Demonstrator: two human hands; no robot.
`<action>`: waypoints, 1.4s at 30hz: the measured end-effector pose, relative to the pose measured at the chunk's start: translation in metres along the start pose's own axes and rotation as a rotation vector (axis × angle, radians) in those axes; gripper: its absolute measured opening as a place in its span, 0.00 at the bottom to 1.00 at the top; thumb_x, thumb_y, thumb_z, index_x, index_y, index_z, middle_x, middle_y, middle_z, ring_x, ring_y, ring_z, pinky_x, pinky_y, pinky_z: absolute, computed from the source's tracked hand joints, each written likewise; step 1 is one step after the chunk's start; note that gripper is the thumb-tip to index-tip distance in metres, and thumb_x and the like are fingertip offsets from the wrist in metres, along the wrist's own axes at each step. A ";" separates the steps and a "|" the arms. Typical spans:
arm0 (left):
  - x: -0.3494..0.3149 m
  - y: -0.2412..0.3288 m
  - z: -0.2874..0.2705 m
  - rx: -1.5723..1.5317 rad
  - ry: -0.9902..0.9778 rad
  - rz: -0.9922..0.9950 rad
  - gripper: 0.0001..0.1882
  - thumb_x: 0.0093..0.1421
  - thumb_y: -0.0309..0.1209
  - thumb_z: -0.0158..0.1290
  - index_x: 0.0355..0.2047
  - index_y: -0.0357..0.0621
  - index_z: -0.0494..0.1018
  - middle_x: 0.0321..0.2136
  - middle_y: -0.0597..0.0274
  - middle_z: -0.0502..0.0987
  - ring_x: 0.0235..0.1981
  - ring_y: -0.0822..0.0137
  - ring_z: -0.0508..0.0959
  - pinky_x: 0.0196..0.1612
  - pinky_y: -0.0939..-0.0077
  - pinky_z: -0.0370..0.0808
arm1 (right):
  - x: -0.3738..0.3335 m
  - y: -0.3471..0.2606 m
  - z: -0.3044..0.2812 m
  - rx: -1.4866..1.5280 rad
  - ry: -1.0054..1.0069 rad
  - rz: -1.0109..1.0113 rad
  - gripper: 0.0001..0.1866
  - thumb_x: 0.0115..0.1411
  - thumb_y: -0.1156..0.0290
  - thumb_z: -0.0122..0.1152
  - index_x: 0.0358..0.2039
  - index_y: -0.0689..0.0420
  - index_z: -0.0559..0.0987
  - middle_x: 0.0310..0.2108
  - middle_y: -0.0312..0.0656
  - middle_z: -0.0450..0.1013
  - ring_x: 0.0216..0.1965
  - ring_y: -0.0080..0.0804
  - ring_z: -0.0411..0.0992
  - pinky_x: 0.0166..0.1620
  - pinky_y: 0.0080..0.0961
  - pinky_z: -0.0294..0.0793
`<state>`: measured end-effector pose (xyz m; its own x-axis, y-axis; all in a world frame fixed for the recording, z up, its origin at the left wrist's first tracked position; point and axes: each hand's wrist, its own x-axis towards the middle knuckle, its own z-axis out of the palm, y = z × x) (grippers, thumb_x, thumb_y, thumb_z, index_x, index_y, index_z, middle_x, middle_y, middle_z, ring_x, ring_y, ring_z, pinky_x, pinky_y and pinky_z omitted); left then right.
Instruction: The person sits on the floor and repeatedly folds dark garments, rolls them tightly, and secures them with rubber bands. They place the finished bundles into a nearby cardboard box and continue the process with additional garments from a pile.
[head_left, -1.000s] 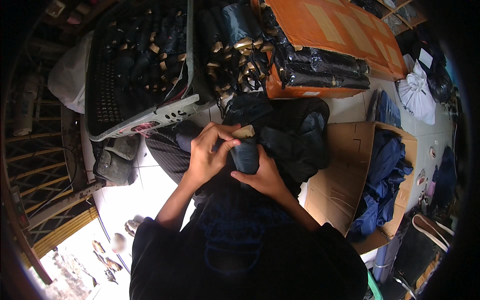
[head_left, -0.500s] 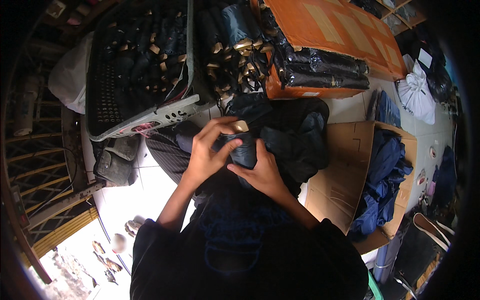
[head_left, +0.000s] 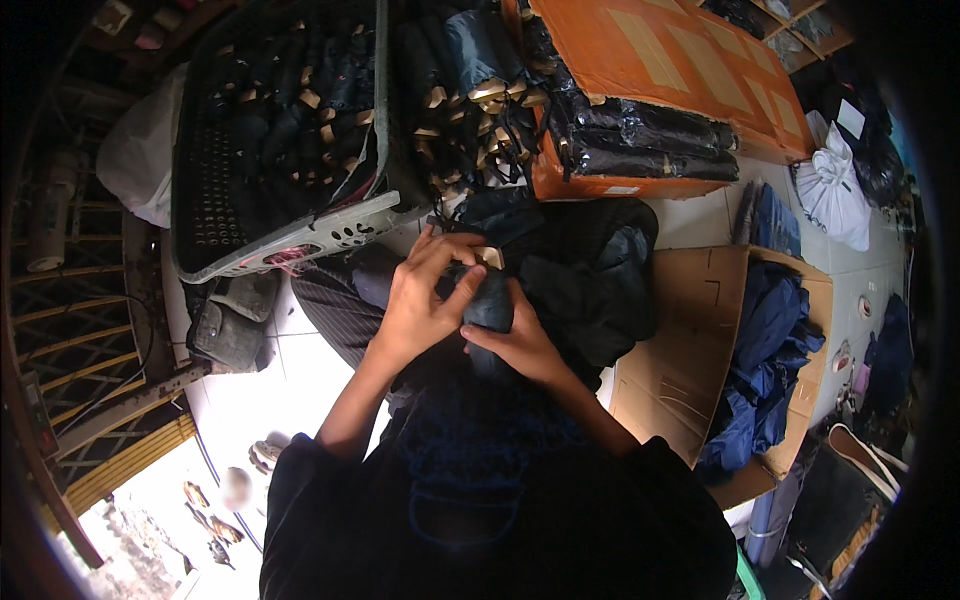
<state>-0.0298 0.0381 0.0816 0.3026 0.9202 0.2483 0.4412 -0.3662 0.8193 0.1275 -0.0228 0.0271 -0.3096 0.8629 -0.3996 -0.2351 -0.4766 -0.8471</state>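
In front of my body I hold a folded umbrella (head_left: 487, 300), a short dark roll of cloth with a tan handle end (head_left: 490, 258) at its top. My left hand (head_left: 425, 300) pinches it near that tan end, thumb and fingers closed on the upper edge. Lower down, my right hand (head_left: 515, 335) wraps the dark cloth body from the right side. Loose dark cloth (head_left: 575, 290) lies across my lap, just beyond and to the right of both hands. Part of the umbrella is hidden behind my fingers.
A dark plastic basket (head_left: 300, 240) of similar tan-ended rolls stands far left, with more rolls (head_left: 490, 90) beside it. An orange carton (head_left: 680, 50) holds plastic-wrapped bundles. On the right, an open cardboard box (head_left: 680, 340) contains blue cloth (head_left: 765, 370). A white sack (head_left: 835, 190) sits beyond.
My left hand has shifted slightly right along the umbrella's top, its fingers lifting and bending differently. The tan end has tilted a little; my right hand keeps its grip.
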 end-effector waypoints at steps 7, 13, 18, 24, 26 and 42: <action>0.003 -0.011 -0.008 -0.025 -0.187 0.088 0.09 0.51 0.23 0.60 0.27 0.37 0.69 0.49 0.52 0.73 0.50 0.50 0.72 0.52 0.60 0.69 | 0.005 0.006 -0.004 -0.479 0.165 -0.135 0.31 0.50 0.69 0.70 0.48 0.62 0.61 0.34 0.48 0.71 0.34 0.36 0.74 0.35 0.28 0.74; -0.001 -0.008 0.000 0.060 -0.145 0.018 0.09 0.49 0.19 0.60 0.28 0.36 0.69 0.51 0.51 0.72 0.49 0.51 0.72 0.51 0.61 0.70 | 0.002 -0.007 0.004 -0.613 0.214 -0.079 0.33 0.49 0.63 0.70 0.47 0.64 0.60 0.36 0.64 0.73 0.41 0.62 0.73 0.41 0.43 0.74; -0.005 -0.022 0.009 -0.137 -0.151 -0.101 0.09 0.50 0.19 0.59 0.29 0.36 0.69 0.50 0.50 0.72 0.49 0.51 0.73 0.51 0.64 0.69 | 0.002 -0.007 0.003 -0.702 0.217 -0.030 0.32 0.50 0.62 0.69 0.45 0.64 0.60 0.34 0.66 0.72 0.39 0.66 0.72 0.39 0.48 0.73; -0.012 -0.022 0.009 -0.162 -0.119 -0.154 0.10 0.50 0.21 0.61 0.29 0.36 0.70 0.50 0.50 0.73 0.50 0.51 0.73 0.50 0.63 0.70 | 0.001 -0.007 0.001 -0.806 0.234 -0.064 0.34 0.50 0.61 0.68 0.47 0.65 0.59 0.31 0.65 0.73 0.36 0.65 0.73 0.36 0.47 0.73; -0.017 -0.022 0.012 -0.075 -0.065 -0.100 0.10 0.49 0.22 0.61 0.29 0.36 0.70 0.50 0.50 0.73 0.51 0.51 0.73 0.51 0.62 0.70 | -0.001 -0.004 0.002 -0.863 0.260 -0.072 0.33 0.50 0.61 0.68 0.47 0.64 0.59 0.31 0.64 0.73 0.36 0.65 0.73 0.36 0.48 0.73; -0.028 -0.032 0.017 -0.573 0.122 -0.381 0.07 0.54 0.19 0.58 0.32 0.38 0.73 0.55 0.53 0.68 0.56 0.59 0.69 0.56 0.67 0.67 | 0.000 0.000 -0.005 -1.057 0.360 -0.054 0.35 0.49 0.60 0.68 0.51 0.63 0.60 0.33 0.63 0.74 0.36 0.63 0.73 0.38 0.49 0.73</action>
<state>-0.0377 0.0215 0.0398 0.1033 0.9913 -0.0814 -0.0276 0.0846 0.9960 0.1320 -0.0222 0.0255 0.0028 0.9580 -0.2866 0.7147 -0.2023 -0.6695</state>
